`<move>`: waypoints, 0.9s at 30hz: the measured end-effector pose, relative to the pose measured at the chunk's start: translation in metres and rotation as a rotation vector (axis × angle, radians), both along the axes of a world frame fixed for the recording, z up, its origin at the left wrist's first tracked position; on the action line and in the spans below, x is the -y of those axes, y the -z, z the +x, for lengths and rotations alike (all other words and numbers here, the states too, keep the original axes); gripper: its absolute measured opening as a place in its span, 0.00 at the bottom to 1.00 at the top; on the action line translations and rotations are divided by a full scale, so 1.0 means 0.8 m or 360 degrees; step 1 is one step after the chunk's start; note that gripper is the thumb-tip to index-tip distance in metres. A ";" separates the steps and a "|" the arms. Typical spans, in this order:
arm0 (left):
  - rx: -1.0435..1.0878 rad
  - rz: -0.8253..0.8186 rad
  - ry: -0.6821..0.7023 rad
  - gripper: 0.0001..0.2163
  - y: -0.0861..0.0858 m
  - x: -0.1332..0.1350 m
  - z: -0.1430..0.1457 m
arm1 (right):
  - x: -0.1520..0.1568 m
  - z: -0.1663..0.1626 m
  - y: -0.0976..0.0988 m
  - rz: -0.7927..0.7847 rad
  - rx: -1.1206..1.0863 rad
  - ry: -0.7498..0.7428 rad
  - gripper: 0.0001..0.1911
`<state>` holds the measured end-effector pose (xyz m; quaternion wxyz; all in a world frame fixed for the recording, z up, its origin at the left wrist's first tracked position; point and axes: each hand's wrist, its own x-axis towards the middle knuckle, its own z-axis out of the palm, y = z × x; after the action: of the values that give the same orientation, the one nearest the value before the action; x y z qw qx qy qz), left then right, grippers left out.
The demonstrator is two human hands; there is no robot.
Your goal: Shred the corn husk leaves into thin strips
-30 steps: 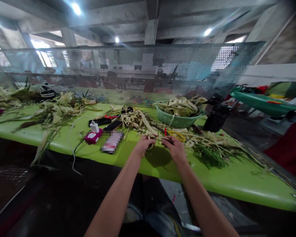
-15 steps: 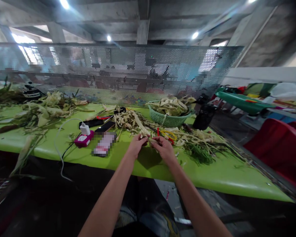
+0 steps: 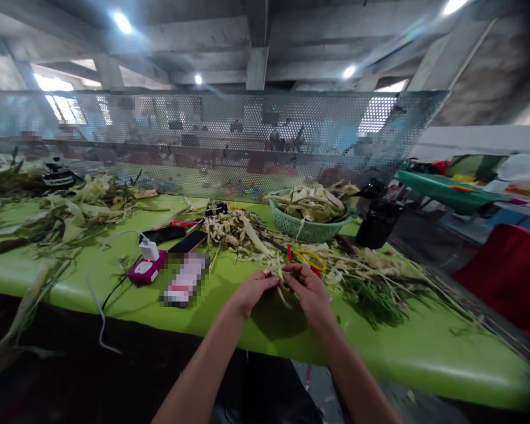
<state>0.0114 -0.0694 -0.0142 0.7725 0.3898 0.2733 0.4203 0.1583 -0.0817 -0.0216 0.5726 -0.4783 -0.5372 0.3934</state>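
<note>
Both hands meet over the front of the green-covered table (image 3: 229, 318). My left hand (image 3: 254, 290) pinches a pale strip of corn husk (image 3: 277, 268) between thumb and fingers. Close beside it, my right hand (image 3: 307, 285) grips the same husk piece, and a thin end of it hangs below the fingers. Just behind the hands lies a heap of small pale husk pieces (image 3: 229, 229). Scissors with yellow and red handles (image 3: 309, 259) rest right behind my right hand. A green plastic basket (image 3: 309, 229) full of dried husks stands farther back.
On the left are a magenta power socket (image 3: 146, 268) with a white charger, a phone (image 3: 185, 280) and a pile of husks (image 3: 83, 206). Stalks and green sprigs (image 3: 375, 300) lie to the right, before a black container (image 3: 377, 224). A perforated metal screen (image 3: 229, 147) rises behind.
My hands have come closer together, and a thin end of husk now hangs below them. The view has tilted up slightly, so the table sits lower.
</note>
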 end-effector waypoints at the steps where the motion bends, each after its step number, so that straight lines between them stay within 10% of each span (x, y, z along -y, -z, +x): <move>1: 0.0046 -0.0010 -0.0034 0.13 -0.001 0.000 0.001 | 0.001 0.000 -0.002 -0.0007 -0.0005 0.0025 0.17; 7: -0.0068 0.0040 -0.0560 0.13 0.000 -0.003 0.001 | 0.014 -0.005 -0.017 -0.0128 0.0087 -0.0197 0.17; 20: 0.0032 -0.0008 -0.0583 0.18 -0.002 0.002 0.005 | 0.011 -0.004 -0.008 -0.0068 0.0764 -0.0170 0.15; 27: 0.0205 -0.0187 -0.0881 0.19 0.002 -0.008 -0.001 | -0.037 -0.009 -0.060 -0.0065 0.0912 -0.0214 0.14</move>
<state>0.0104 -0.0628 -0.0161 0.6654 0.2274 0.3436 0.6225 0.1515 -0.0517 0.0263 0.3604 -0.5447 -0.6994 0.2903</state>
